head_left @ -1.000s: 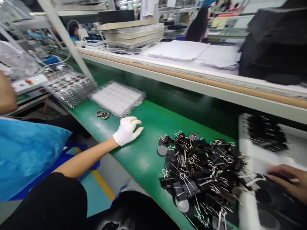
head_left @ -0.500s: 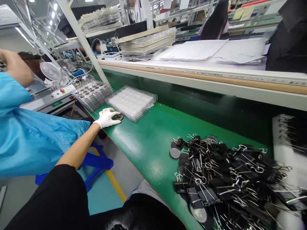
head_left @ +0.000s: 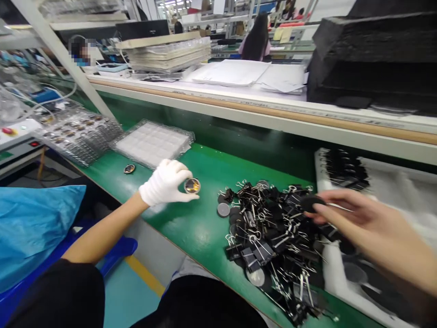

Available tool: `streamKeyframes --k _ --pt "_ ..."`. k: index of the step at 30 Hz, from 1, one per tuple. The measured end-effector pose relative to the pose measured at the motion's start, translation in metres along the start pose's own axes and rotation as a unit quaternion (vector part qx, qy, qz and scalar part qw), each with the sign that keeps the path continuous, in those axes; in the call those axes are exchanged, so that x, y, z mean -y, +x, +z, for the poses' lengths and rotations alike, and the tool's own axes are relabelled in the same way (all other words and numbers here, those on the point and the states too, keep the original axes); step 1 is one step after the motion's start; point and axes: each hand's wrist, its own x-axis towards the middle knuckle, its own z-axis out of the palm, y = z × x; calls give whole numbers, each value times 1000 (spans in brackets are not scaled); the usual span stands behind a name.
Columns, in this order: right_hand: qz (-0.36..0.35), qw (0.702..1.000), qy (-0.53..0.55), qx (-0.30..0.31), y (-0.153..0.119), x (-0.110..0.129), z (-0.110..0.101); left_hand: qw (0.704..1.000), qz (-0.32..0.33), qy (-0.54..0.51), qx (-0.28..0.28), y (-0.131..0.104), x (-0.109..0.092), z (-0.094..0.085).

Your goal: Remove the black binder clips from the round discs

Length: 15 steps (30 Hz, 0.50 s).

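Note:
My left hand (head_left: 165, 184), in a white glove, pinches a small round part (head_left: 192, 186) with a clear rim and a gold-and-black face between thumb and fingers, above the green bench. A similar round part (head_left: 129, 169) lies on the bench behind that hand. On the right, my bare right hand (head_left: 362, 218) grips a flat black disc (head_left: 310, 203) between thumb and fingers. This disc is over the far right side of a heap of black binder clips (head_left: 262, 248). A grey disc (head_left: 223, 209) lies at the heap's left edge.
A clear plastic tray with white cells (head_left: 150, 142) rests behind my left hand, beside stacked trays of round parts (head_left: 80, 132). A white foam box (head_left: 329, 269) stands at right. A shelf edge (head_left: 239, 109) crosses behind. Blue cloth (head_left: 37, 232) hangs at left.
My left hand has moved right and nearer with one of two round parts; the other stays behind. My right hand has entered, holding a black disc. The view has swung right.

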Motion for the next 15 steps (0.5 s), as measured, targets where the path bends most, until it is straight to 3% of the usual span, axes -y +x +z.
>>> streamKeyframes --k 2,3,6,8,10,15 --pt "5 994 98 50 6 26 23 997 74 -23 -21 41 -46 -1" --pt "-25 992 117 45 8 36 34 994 96 -28 -35 59 -67 -2" --pt "-189 978 78 -24 9 50 52 982 138 -64 -111 102 -108 -6" --pt "-293 953 14 -69 6 48 54 972 152 -91 -156 120 -120 -8" --pt "-345 934 -26 -86 3 41 53 964 165 -105 -180 132 -122 -8" --pt "-339 938 -42 -51 6 30 57 963 185 -83 -178 144 -119 3"
